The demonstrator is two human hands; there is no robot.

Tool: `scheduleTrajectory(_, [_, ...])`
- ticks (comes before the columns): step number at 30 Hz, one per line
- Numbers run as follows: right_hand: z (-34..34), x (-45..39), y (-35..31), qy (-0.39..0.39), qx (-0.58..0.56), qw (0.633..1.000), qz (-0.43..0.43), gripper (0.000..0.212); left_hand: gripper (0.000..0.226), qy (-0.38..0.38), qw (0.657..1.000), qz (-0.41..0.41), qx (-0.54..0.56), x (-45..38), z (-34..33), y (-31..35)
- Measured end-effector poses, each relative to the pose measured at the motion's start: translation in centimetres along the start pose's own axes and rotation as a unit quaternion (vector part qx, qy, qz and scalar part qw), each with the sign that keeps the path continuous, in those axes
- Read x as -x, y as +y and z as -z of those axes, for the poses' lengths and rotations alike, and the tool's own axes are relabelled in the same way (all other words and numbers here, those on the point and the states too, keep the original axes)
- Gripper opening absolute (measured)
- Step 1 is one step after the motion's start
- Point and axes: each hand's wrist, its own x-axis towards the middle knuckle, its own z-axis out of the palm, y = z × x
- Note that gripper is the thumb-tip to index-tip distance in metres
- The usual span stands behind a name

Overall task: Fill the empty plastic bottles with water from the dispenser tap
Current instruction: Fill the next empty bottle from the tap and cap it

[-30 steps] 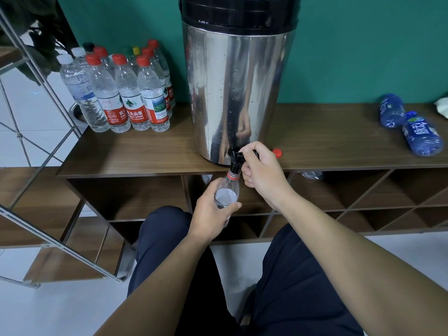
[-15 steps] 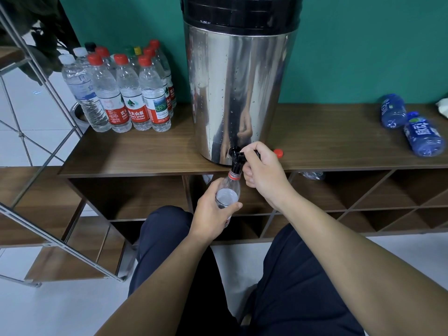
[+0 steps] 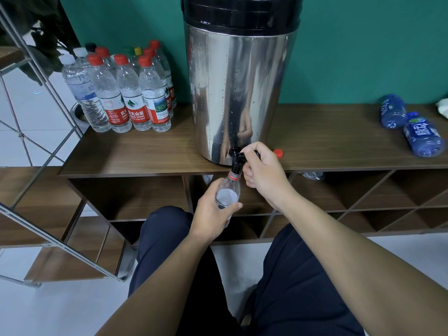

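Our left hand [image 3: 210, 212] grips the clear bottle [image 3: 229, 190] under the black tap [image 3: 236, 160], whose lever our right hand [image 3: 263, 170] pinches, beside red-labelled bottles [image 3: 134, 93] reading "SPRING", two blue bottles [image 3: 409, 127] and one red cap [image 3: 278, 153]

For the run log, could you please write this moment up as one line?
step: filling | left hand: holds bottle under tap | right hand: grips tap lever | red cap: on shelf

We see a shiny silver steel dispenser [image 3: 238, 93] with a black lid [image 3: 241, 10], a teal wall [image 3: 363, 44], red-capped clear bottles [image 3: 131, 90] upper left.
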Motion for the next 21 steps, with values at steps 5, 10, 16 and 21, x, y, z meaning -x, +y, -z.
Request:
scheduleTrajectory(5, [0.01, -0.01, 0.05, 0.001, -0.003, 1.0, 0.0, 0.017, 0.068, 0.003, 1.0, -0.005, 0.003, -0.04, -0.05, -0.05])
scheduleTrajectory(10, [0.03, 0.01, 0.01, 0.0, 0.001, 1.0, 0.0, 0.021, 0.067, 0.009, 1.0, -0.012, 0.004, -0.13, -0.01, -0.03])
scheduleTrajectory(16, [0.1, 0.02, 0.07, -0.003, 0.007, 1.0, 0.002, 0.022, 0.068, 0.005, 1.0, -0.014, -0.002, -0.07, 0.1, 0.01])
scheduleTrajectory(21, [0.13, -0.03, 0.1, -0.003, 0.004, 1.0, -0.002, 0.018, 0.066, 0.016, 1.0, -0.015, -0.011, 0.02, 0.05, 0.18])
